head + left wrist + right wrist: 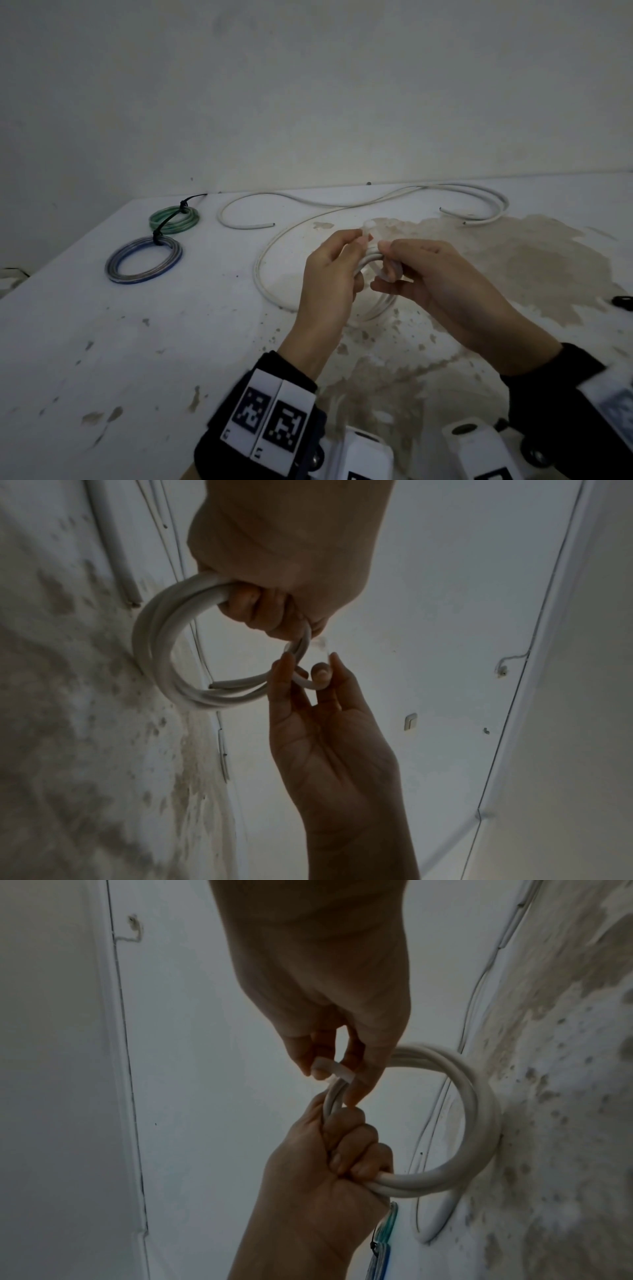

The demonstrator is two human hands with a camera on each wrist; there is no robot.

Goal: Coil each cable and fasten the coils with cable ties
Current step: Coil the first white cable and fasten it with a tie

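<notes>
I hold a small coil of white cable (368, 258) upright above the table (137, 342). My left hand (342, 260) grips one side of the coil (154, 647) with its fingers curled round the strands. My right hand (390, 267) pinches a translucent white cable tie (334, 1072) that loops round the strands just beside the left fist. In the left wrist view the right hand (308, 674) comes up from below to the tie (322, 647). One cut end of the cable (214, 685) sticks out inside the ring.
A green coil (174, 219) and a blue coil (144, 260), each bound with a black tie, lie at the back left. Loose white cables (342, 205) snake across the back of the stained table, one loop (260, 274) near my left hand. A small black object (621, 302) lies at the right edge.
</notes>
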